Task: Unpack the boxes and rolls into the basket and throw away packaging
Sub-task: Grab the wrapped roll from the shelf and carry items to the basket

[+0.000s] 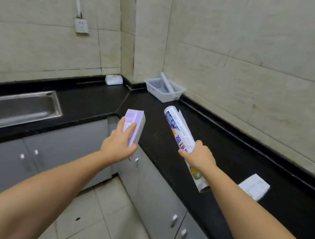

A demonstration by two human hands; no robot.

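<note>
My left hand [119,144] grips a pale purple box [134,125] and holds it over the front edge of the black counter [229,149]. My right hand [201,156] is closed around the middle of a long printed roll [179,130] whose paper wrapper is loose at the far end. In the far corner a white plastic basket [163,94] stands on the counter. A plain white roll [166,83] leans inside it, one end sticking out over the rim.
A white packet [253,186] lies on the counter at the right, near the front edge. Another white packet [114,79] rests against the back wall. A steel sink [12,107] is set into the counter at the left. Grey cabinets [162,191] stand below.
</note>
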